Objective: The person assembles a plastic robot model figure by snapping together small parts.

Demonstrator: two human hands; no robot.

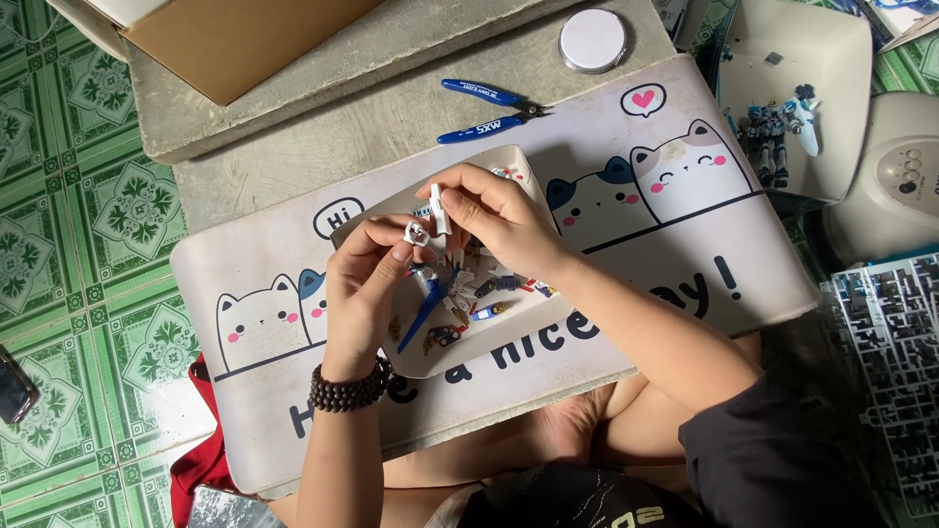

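Note:
My left hand (pixel 364 284), with a dark bead bracelet at the wrist, pinches a small white model part (pixel 418 233). My right hand (pixel 499 217) pinches a slim white plastic piece (pixel 436 205) right beside it, and the two pieces nearly touch. Both hands hover over a shallow white tray (pixel 518 166) that holds several small blue, white and red model parts (pixel 460 293). The tray rests on a cream desk mat with cartoon cats (pixel 665 176).
Blue-handled nippers (pixel 486 110) and a round white lid (pixel 593 40) lie beyond the tray. A cardboard box (pixel 225 39) sits at far left. A blue and white model figure (pixel 778 132) stands on a white stand at right, above grey part runners (pixel 890 342).

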